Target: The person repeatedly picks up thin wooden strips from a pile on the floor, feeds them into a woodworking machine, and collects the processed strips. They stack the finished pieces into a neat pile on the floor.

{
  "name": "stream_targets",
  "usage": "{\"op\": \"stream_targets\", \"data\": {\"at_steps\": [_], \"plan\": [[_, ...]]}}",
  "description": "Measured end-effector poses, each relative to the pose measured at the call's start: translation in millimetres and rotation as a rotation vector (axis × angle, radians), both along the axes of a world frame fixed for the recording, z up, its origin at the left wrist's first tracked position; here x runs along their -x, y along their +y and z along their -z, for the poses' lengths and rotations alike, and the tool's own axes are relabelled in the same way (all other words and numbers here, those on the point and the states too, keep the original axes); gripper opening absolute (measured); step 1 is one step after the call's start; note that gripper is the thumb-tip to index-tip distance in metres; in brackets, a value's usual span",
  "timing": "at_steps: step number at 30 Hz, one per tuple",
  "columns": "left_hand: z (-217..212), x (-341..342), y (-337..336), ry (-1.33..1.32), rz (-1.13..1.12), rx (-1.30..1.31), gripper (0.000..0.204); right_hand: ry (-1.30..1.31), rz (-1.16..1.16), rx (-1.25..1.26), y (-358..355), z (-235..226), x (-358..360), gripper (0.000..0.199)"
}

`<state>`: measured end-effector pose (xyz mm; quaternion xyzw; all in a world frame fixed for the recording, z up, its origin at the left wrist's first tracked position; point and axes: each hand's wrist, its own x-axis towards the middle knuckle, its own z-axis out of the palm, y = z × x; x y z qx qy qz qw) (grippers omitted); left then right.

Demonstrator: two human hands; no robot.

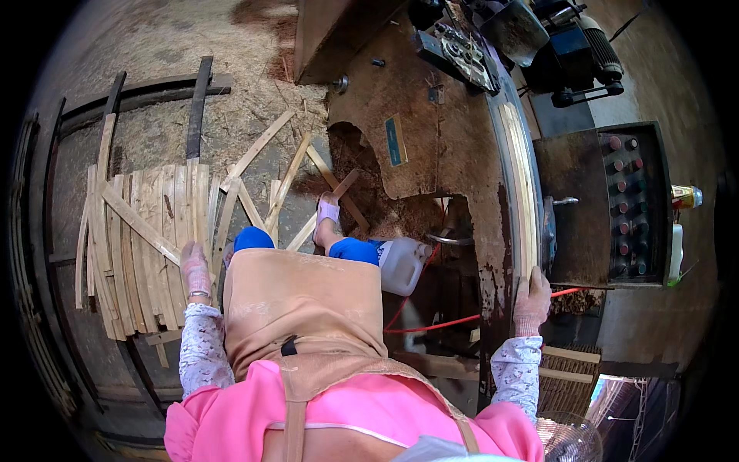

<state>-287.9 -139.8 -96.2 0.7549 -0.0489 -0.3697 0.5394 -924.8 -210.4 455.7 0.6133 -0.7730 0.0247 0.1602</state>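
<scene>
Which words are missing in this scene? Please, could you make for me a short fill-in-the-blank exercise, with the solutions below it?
1. The gloved hand at the near end of the strips on the machine bed is the person's ____ one.
2. The stack of pale strips lies on the person's ____ side.
3. All these strips are made of ____.
4. Under the tan apron, the top is ____.

Missing words: right; left; wood; pink.
</scene>
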Motion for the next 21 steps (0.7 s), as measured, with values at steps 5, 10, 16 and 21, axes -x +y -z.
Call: {"op": "stream_targets", "data": {"at_steps": [5, 10, 16, 21], "plan": [[18, -19, 39, -0.253, 0.099, -0.206, 0.056, -0.483, -0.077, 0.232, -56, 21, 19, 0.047], [22, -4, 42, -0.077, 0.239, -0.338, 0.055, -0.935, -0.011, 0.452, -57, 13, 35, 0.042], [-6, -5, 38, -0.159, 0.186, -0.248, 0.055, 0.050, 0.171, 0.006, -29, -8, -30, 0.045], [-24, -21, 47, -0.230, 0.211, -0.287, 0.058, -0.012, 0.381, -0.043, -28, -5, -23, 0.062]]}}
